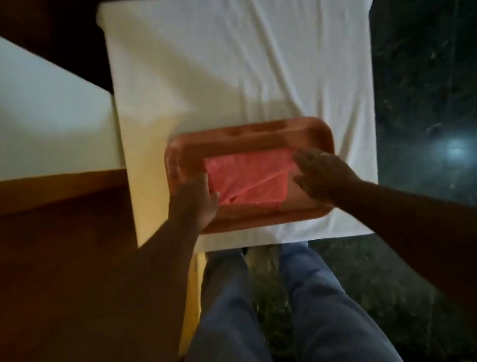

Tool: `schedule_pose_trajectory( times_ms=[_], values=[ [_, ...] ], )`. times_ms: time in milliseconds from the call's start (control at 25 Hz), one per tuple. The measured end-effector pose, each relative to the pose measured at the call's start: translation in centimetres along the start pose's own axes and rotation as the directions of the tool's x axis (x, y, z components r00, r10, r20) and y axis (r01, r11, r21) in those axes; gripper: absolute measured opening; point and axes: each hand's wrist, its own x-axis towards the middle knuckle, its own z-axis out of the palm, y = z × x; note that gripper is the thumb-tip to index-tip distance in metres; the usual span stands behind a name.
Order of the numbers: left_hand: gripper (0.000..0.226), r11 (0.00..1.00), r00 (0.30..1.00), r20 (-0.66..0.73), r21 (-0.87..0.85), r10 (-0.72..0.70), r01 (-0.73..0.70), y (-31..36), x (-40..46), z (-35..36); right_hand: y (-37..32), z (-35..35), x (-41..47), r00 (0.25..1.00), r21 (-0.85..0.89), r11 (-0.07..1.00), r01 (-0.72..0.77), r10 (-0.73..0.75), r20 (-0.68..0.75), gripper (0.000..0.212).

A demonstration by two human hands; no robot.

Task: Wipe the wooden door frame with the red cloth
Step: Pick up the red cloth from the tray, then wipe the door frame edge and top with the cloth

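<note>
Red cloth (250,175), folded flat in orange tray (247,138), lower centre of frame, on white-draped tabletop (241,54). Soft, light, limp by the look; likely to unfold if lifted. Best pinched at folded near edge. Left hand (201,201) at cloth's left edge, fingers hidden, grip unclear. Right hand (323,177) spread open, empty, at right edge.
</note>
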Motion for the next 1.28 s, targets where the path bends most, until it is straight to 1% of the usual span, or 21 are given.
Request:
schedule_pose_trajectory(
  times_ms=[80,120,240,320,360,400,440,480,520,600,640,680,720,800,880,960,1040,1080,1160,1240,1280],
  values=[
    [0.067,0.989,0.987,-0.153,-0.148,-0.048,0.025,-0.6,2.7,1.5,0.1,1.3,3.2,0.996,0.068,0.996,-0.056,0.06,-0.072,0.064],
    [0.069,0.985,0.981,-0.168,-0.156,-0.094,0.068,-0.8,3.7,1.8,0.1,1.5,4.4,0.993,0.051,0.996,-0.077,0.081,-0.08,0.063],
    [0.049,0.971,0.987,-0.044,-0.191,-0.152,0.141,-0.9,5.6,1.2,-0.8,0.5,6.0,0.997,0.007,0.997,-0.078,0.078,0.023,0.051],
    [0.035,0.906,0.986,0.076,-0.388,-0.149,0.167,-0.3,4.5,-0.8,-1.6,-1.5,4.8,0.987,0.057,0.997,-0.044,0.035,0.158,0.044],
    [0.028,0.833,0.981,0.102,-0.517,-0.165,0.194,0.2,3.2,-2.3,-2.0,-3.0,3.7,0.978,0.193,0.98,-0.047,0.006,0.207,0.035],
    [0.019,0.747,0.977,0.101,-0.631,-0.189,0.21,0.6,1.3,-3.8,-2.6,-4.6,2.1,0.972,0.399,0.912,-0.096,0.0,0.235,0.025],
    [0.012,0.647,0.976,0.068,-0.739,-0.207,0.189,1.2,-1.3,-6.0,-3.4,-7.1,0.2,0.971,0.611,0.775,-0.161,0.014,0.239,0.015],
    [0.011,0.539,0.973,0.025,-0.829,-0.229,0.148,1.9,-4.2,-8.2,-4.2,-9.8,-1.7,0.978,0.779,0.598,-0.186,0.036,0.206,0.009],
    [0.013,0.428,0.967,-0.025,-0.899,-0.255,0.09,2.6,-6.9,-10.2,-4.8,-12.4,-3.3,0.988,0.893,0.423,-0.154,0.073,0.136,0.012],
    [0.025,0.208,0.947,-0.114,-0.977,-0.302,-0.051,3.7,-12.6,-14.4,-6.5,-18.2,-5.9,0.993,0.973,0.217,-0.08,0.107,0.058,0.013],
    [0.029,0.101,0.935,-0.151,-0.987,-0.321,-0.125,4.2,-15.5,-16.5,-7.7,-21.3,-6.9,0.997,0.99,0.123,-0.063,0.053,0.057,0.021],
    [0.028,0.039,0.923,-0.177,-0.984,-0.342,-0.174,4.7,-18.0,-18.2,-9.2,-23.9,-7.6,0.996,0.997,0.027,-0.076,-0.034,0.077,0.033],
    [0.025,0.028,0.907,-0.201,-0.978,-0.37,-0.205,5.0,-20.1,-19.8,-11.1,-26.0,-8.2,0.987,0.995,-0.004,-0.104,-0.124,0.103,0.042],
    [0.015,0.072,0.835,-0.288,-0.955,-0.468,-0.289,5.2,-24.3,-22.6,-15.6,-29.9,-9.2,0.979,0.989,0.127,-0.078,-0.179,0.1,0.049],
    [0.015,0.135,0.717,-0.417,-0.899,-0.559,-0.418,4.0,-28.8,-26.3,-21.2,-34.1,-10.2,0.993,0.96,0.271,0.067,-0.115,-0.037,0.074],
    [0.014,0.239,0.604,-0.533,-0.832,-0.593,-0.501,2.3,-33.8,-30.3,-26.5,-37.9,-11.2,0.975,0.943,0.254,0.217,-0.106,-0.196,0.096],
    [0.011,0.346,0.505,-0.632,-0.76,-0.587,-0.55,0.4,-39.4,-33.9,-31.7,-41.4,-12.9,0.921,0.893,0.227,0.388,-0.125,-0.368,0.077],
    [0.013,0.395,0.47,-0.666,-0.734,-0.579,-0.553,-0.5,-41.9,-35.2,-34.3,-42.8,-13.9,0.875,0.837,0.256,0.483,-0.126,-0.467,0.062],
    [0.022,0.471,0.435,-0.696,-0.712,-0.572,-0.52,-2.2,-45.8,-37.3,-39.3,-44.8,-15.2,0.728,0.65,0.383,0.657,-0.098,-0.678,0.035],
    [0.034,0.601,0.374,-0.741,-0.672,-0.558,-0.433,-3.7,-48.4,-39.1,-43.9,-46.3,-16.3,0.614,0.518,0.463,0.72,-0.077,-0.785,0.026],
    [0.037,0.696,0.332,-0.776,-0.629,-0.536,-0.346,-4.3,-49.2,-39.9,-46.0,-46.7,-16.6,0.614,0.531,0.451,0.717,-0.047,-0.788,0.03]
  ],
)
